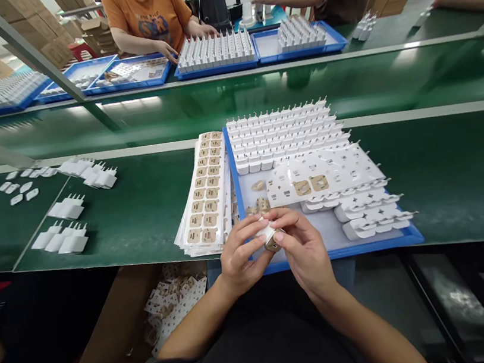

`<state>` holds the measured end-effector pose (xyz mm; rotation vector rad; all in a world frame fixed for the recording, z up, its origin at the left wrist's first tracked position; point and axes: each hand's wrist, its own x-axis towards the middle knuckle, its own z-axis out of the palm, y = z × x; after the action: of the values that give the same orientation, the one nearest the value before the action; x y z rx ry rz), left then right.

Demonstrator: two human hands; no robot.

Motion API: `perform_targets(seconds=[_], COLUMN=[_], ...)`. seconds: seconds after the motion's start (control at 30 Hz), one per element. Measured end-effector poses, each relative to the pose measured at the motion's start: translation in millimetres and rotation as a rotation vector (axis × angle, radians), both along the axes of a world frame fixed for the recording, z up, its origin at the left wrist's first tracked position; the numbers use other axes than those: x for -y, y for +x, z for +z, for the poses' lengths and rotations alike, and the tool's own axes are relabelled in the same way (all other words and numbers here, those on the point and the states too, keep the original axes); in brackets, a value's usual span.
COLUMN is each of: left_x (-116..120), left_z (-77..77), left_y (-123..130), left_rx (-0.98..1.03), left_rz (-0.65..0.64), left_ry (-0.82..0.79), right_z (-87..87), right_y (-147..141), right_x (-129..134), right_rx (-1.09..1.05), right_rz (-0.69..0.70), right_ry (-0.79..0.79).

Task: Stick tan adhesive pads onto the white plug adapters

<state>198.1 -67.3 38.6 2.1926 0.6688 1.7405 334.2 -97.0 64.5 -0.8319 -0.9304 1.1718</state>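
Both hands meet over the near edge of a blue tray. Between them is a white plug adapter with a tan sticker on its end. My left hand grips its left side, while the fingers and thumb of my right hand press on its right. White adapters with pins up stand in rows in the tray. Across them lies a mostly used sticker sheet with two tan stickers left on it. Left of the tray is a stack of sheets with tan stickers.
Loose adapters and small white pieces lie on the green bench at left. Below is a cardboard box of used sheets. Beyond a rail, people work by trays of adapters.
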Motion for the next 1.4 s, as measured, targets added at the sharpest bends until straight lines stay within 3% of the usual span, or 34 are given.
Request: perform_targets(seconds=[0.23,0.37,0.5,0.63,0.7,0.77,0.87,1.0,1.1,1.2,1.3,1.4], left_x=[1,2,4,6,5,3,-5,-27,-49,-63,-70,-83], left_z=[-4.8,-8.5,-8.6,-11.9,-14.6,-16.0,-13.7,-11.0,-16.6,-25.7,-31.2,-29.4], left_y=[-3,-6,-9,-12,-15,-21,-34,-67,-120,-189,-248,-283], left_rx=[0.045,0.092,0.075,0.095,0.117,0.133,0.128,0.064,-0.003,-0.178,-0.248,-0.326], left_rz=[-0.056,-0.129,-0.16,-0.163,-0.15,-0.109,0.022,0.333,0.652,1.016,1.163,1.234], left_ry=[-0.094,-0.214,-0.23,-0.405,-0.513,-0.571,-0.573,-0.469,-0.434,-0.532,-0.613,-0.672], right_z=[-5.1,-0.8,10.0,17.5,16.4,11.0,-4.6,-30.1,-44.9,-55.6,-62.7,-64.2], right_y=[8,24,31,29,30,34,42,49,52,59,69,71], right_x=[-1,-4,-9,-10,-6,-3,-5,-20,-30,-33,-36,-37], right_rx=[0.023,0.247,0.578,0.849,0.851,0.764,0.86,1.249,1.252,1.222,1.202,1.195], right_rz=[0.067,0.153,0.026,-0.097,-0.05,0.001,-0.113,-0.19,-0.161,-0.057,0.012,0.039], right_ry=[-0.005,0.035,0.197,0.514,0.578,0.508,0.368,0.454,0.475,0.468,0.459,0.444])
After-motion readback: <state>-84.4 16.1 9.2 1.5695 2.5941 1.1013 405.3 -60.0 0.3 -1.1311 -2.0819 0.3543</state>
